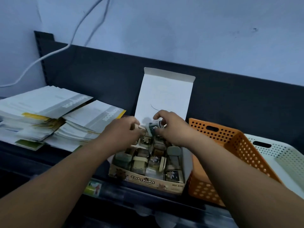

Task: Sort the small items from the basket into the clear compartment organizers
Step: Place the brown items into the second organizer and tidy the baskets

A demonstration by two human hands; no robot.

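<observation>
Both bare forearms reach forward from the lower corners and converge over the back of an open cardboard box (153, 182), wrists nearly level and the two hands close together but not plainly touching.

The left hand (125, 130) is turned knuckles-up, its fingers curled inward at the tips around a tan piece (139, 128) that is too blurred to identify further. The right hand (171, 127) arches higher. Its thumb and forefinger are bent over the top of a small case (153, 128), dark and white behind clear plastic, and the other fingers curl beneath it, so the case is pinched just above the box's rear row.

Inside the box more small packs (139, 156) sit in tight rows, and its white lid (164, 96) stands upright against the dark shelf back (98, 73).

The orange basket (230, 139) stands just beside the box on the right, touching or nearly touching it, and a white basket (279, 153) follows on its far side. To the left lie paper stacks (41, 112), slumped and overlapping, and a white cable (49, 54) hangs down the wall behind them.
</observation>
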